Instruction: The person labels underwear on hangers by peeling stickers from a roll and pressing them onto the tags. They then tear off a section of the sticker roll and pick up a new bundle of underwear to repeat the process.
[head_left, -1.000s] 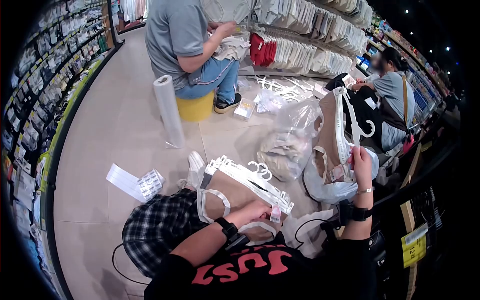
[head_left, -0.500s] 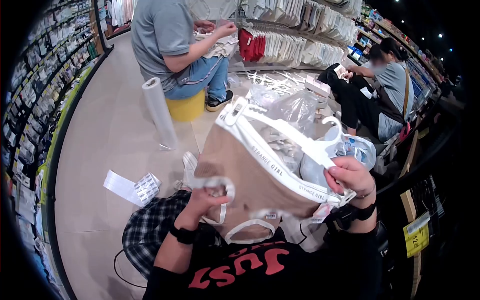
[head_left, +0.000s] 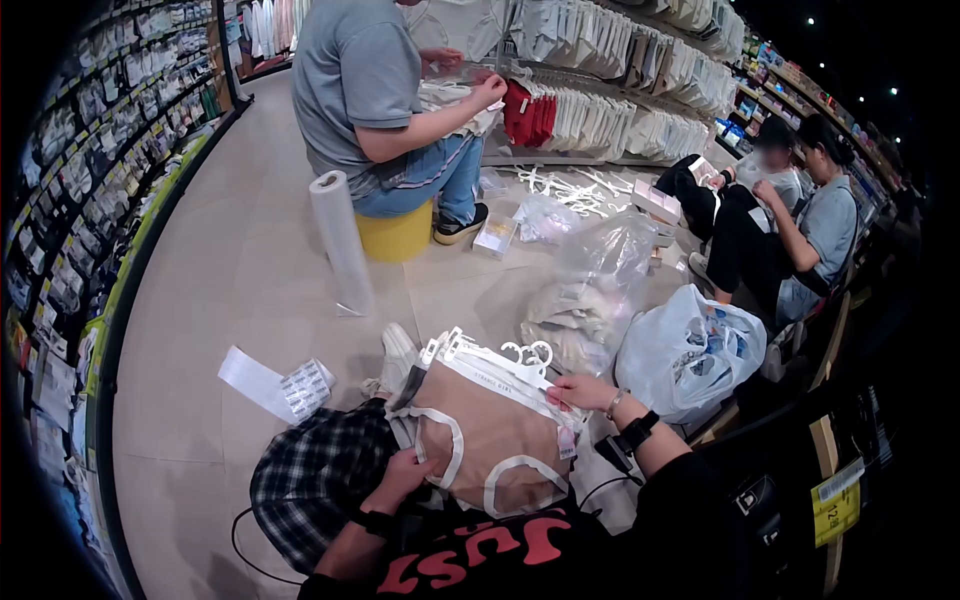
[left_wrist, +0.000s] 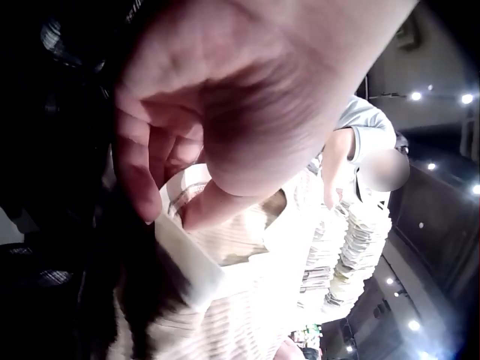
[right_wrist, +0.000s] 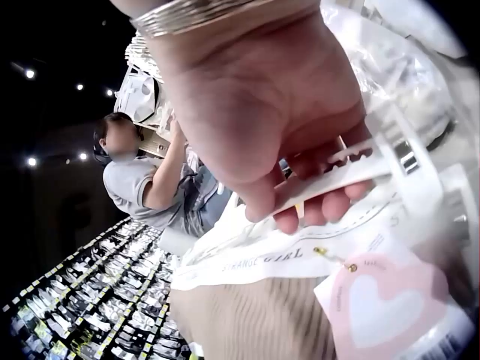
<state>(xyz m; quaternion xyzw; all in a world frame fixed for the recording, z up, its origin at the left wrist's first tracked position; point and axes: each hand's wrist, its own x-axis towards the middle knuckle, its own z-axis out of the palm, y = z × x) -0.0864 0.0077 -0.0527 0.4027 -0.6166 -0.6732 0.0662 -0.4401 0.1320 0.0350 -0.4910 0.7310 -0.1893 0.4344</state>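
Note:
Tan ribbed underpants with white trim lie over the lap on top of other hung pairs. Their white waistband reads "STRANGE GIRL". At the waistband's right end, my right hand grips the bar of a white plastic hanger, thumb on one side and fingers curled round the other. A tag with a pink heart hangs just below. My left hand pinches the white leg trim between thumb and fingers at the lower left. Several hanger hooks stand up along the top.
Ahead lie a clear bag of garments and a white plastic bag. Loose hangers litter the floor near a seated person. A plastic roll stands left; label sheets lie closer. Two people sit at right.
The right hand brought the underpants on their hanger from the right, across in front, then down onto the lap stack. The left hand moved from the stack to the leg trim.

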